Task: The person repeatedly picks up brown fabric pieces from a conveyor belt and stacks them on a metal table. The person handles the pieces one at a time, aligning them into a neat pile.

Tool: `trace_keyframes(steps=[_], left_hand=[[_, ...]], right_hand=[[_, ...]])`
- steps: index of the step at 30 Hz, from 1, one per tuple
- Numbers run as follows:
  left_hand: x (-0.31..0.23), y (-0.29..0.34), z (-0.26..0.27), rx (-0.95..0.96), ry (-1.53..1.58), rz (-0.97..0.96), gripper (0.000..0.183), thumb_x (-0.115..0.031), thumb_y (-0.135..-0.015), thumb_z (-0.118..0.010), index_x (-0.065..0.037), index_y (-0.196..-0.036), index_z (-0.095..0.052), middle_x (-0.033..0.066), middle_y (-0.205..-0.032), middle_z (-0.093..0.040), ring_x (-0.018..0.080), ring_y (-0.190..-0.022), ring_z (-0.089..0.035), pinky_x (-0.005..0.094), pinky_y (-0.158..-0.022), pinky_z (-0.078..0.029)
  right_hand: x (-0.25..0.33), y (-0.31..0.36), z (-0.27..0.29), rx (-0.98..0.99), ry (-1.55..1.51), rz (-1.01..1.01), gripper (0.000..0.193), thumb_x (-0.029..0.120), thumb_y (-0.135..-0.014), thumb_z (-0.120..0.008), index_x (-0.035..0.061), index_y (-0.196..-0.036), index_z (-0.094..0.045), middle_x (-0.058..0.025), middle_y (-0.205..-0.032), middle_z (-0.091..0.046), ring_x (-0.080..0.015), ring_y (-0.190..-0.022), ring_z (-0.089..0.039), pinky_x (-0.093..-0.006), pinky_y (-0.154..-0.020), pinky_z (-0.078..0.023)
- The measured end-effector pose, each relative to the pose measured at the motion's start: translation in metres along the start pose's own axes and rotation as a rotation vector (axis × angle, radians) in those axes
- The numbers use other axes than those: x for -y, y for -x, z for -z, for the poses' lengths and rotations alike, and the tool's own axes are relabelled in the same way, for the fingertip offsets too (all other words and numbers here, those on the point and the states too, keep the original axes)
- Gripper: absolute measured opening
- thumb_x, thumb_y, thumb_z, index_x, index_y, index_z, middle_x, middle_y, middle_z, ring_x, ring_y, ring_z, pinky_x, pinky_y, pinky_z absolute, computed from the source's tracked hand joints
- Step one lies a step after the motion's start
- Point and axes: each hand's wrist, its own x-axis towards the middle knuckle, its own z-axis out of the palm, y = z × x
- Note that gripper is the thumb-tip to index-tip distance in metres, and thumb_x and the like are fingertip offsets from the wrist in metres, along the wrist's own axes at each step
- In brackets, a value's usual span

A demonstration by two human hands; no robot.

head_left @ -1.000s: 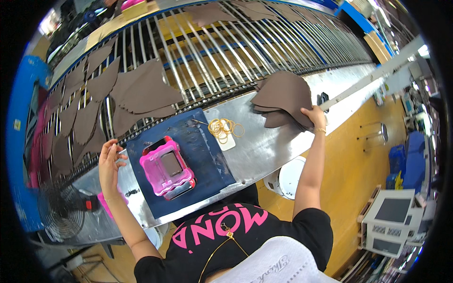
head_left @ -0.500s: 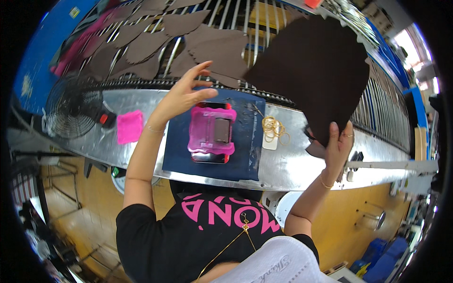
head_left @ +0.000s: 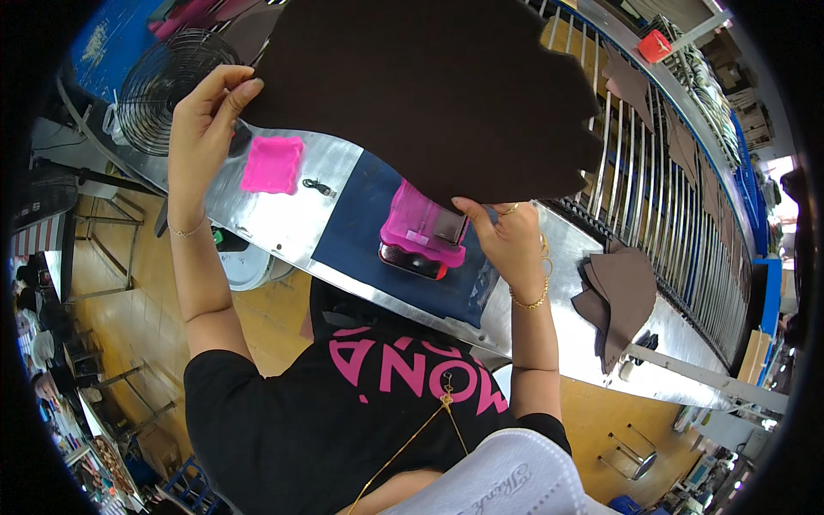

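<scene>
Holding dark brown cut piece (head_left: pixel 429 94) up over pink device (head_left: pixel 422 232) | your left hand (head_left: pixel 202 129) pinches far-left edge | right hand (head_left: pixel 511 245) pinches lower-right edge | long axis spans left-right between them.

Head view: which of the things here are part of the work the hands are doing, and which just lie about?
In hand:
- large dark brown cut fabric piece, held up by left hand and right hand
- pink plastic template frame on the blue mat

Lying about:
- stack of brown cut pieces
- small pink square tray
- wire-guard fan
</scene>
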Motion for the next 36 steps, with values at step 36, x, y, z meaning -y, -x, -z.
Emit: trace_keyframes(steps=[36], left_hand=[[-0.048,0.001,-0.145,0.439,0.143,-0.302,0.024,-0.009,-0.08,-0.07,-0.004,-0.103,-0.065,0.0047,-0.074,-0.056,0.0129,-0.061,-0.053,0.0252,-0.055,-0.044]], right_hand=[[-0.156,0.107,0.194,-0.612,0.024,-0.623,0.042,0.014,-0.091,-0.062,-0.011,-0.123,-0.052,-0.0156,-0.11,-0.063,-0.0139,-0.099,-0.056,-0.0251,-0.087,-0.044]])
